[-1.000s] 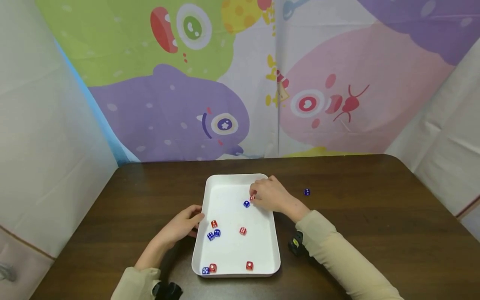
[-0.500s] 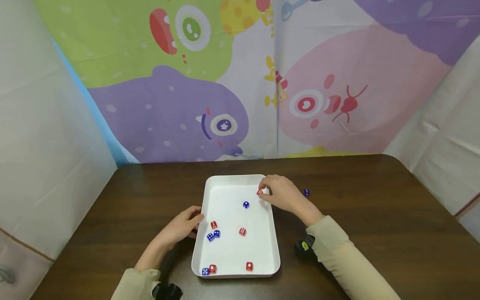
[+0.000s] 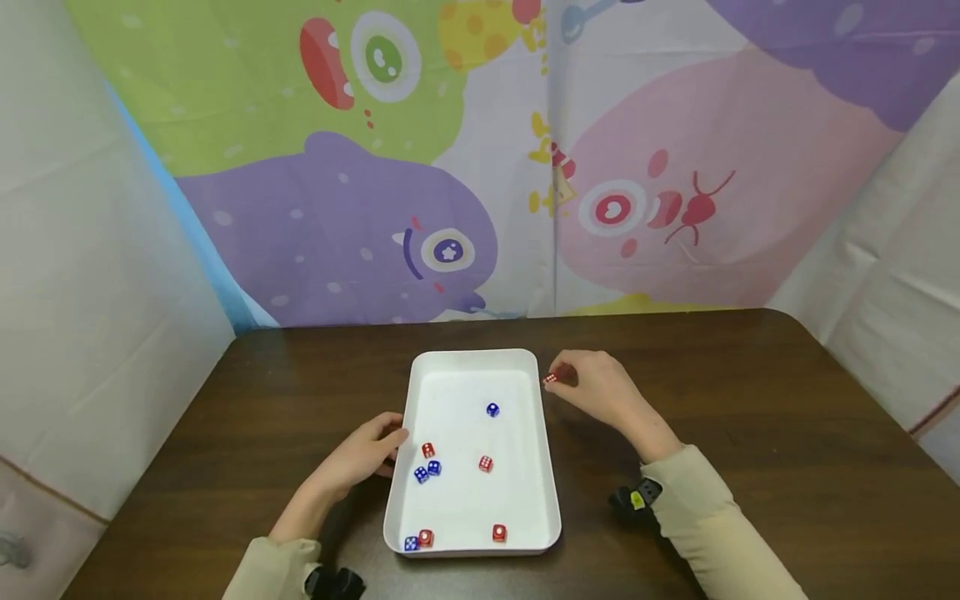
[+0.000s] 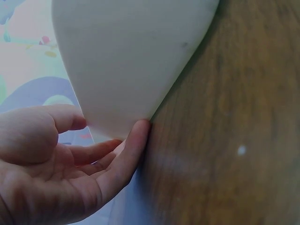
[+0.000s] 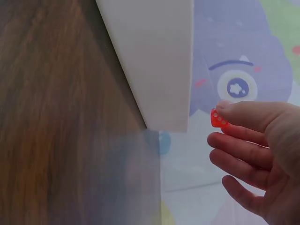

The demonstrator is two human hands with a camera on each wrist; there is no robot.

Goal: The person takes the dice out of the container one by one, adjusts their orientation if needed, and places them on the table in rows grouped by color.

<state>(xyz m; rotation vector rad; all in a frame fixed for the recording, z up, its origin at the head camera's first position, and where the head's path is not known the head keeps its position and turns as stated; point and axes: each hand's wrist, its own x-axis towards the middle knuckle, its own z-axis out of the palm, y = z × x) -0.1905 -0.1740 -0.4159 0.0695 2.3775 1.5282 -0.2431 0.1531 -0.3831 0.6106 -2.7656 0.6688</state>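
Observation:
A white rectangular tray (image 3: 457, 504) lies on the table with several red and blue dice in it. My left hand (image 3: 362, 454) holds the tray's left side; in the left wrist view its thumb is at the rim and its fingertips touch the outer wall (image 4: 126, 70). Just outside the far right rim, my right hand (image 3: 603, 393) pinches a red die (image 3: 551, 378). The right wrist view has that red die (image 5: 218, 118) between thumb and forefinger, the other fingers loosely bent. Nearest to it inside the tray is a blue die (image 3: 492, 409).
In the tray, a red die (image 3: 428, 450) sits close to two blue dice (image 3: 427, 472), and another red die (image 3: 486, 464) lies mid-tray. More dice (image 3: 418, 540) are along the near edge. Brown table (image 3: 720, 375) surrounds the tray; a cartoon-print cloth (image 3: 337, 233) hangs behind.
My right hand has carried the red die rightward out over the tray's rim. The blue die on the table to the right is now out of sight behind that hand. The left hand stays put.

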